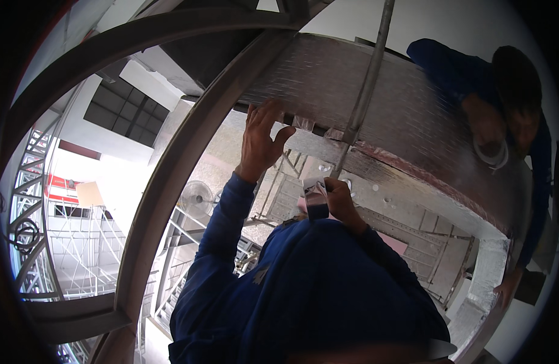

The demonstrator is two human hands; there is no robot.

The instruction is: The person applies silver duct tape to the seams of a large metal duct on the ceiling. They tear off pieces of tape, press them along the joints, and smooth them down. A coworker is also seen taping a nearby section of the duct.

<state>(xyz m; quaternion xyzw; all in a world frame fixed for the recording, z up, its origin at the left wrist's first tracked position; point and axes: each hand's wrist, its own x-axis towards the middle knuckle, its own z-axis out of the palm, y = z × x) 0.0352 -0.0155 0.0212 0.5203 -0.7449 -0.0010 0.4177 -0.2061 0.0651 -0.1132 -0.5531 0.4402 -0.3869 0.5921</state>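
A large duct panel [328,73] with a dull, creased foil-like surface spans the upper part of the view. My left hand [261,142] is raised to its lower edge, thumb apart and fingers stretched out; the fingertips seem to touch the edge. Short shiny tape strips [303,123] stick along that edge, just right of my left hand. In front of my chest, my right hand [345,205] is closed on a roll of silver tape [316,193]. Part of the roll is hidden by my fingers.
A metal rod [371,76] crosses the panel. Curved steel beam [188,136] runs along the left. On the right a co-worker in blue sleeves [440,67] leans over the panel, one hand [485,124] by a pale ring [495,158]. Far below stand a fan [196,195] and scaffolding [88,249].
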